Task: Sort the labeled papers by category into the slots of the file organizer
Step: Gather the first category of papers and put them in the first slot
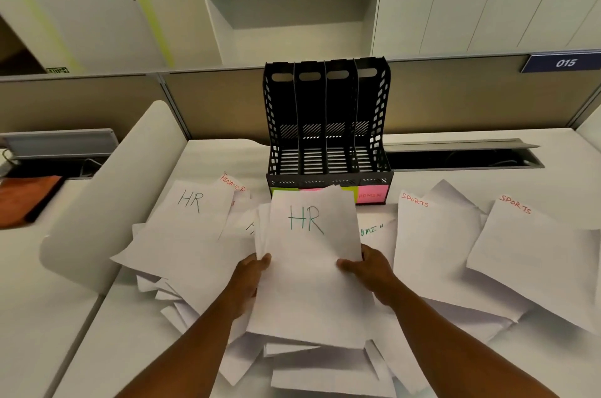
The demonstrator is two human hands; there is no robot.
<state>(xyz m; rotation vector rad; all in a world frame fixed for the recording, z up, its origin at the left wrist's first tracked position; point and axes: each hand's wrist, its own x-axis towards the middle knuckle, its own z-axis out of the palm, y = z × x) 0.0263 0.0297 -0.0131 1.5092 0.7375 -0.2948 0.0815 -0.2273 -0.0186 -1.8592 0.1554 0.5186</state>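
Head view: a black file organizer (327, 124) with four empty slots stands at the far edge of the white tabletop (107, 332), coloured labels across its front. Loose labelled papers lie scattered before it. Both hands hold a small stack topped by an HR sheet (310, 267) upright, probably to read its label. The left hand (250, 277) and right hand (367, 270) pinch its side edges, thumbs in front.

Loose papers (432, 244) are covering the desk (487, 170) in front of the file organizer (327, 124), leaving no bare path at desk level. Above them, the way to its four open slots is standing free. A partition (455, 95) is closing off the space behind.
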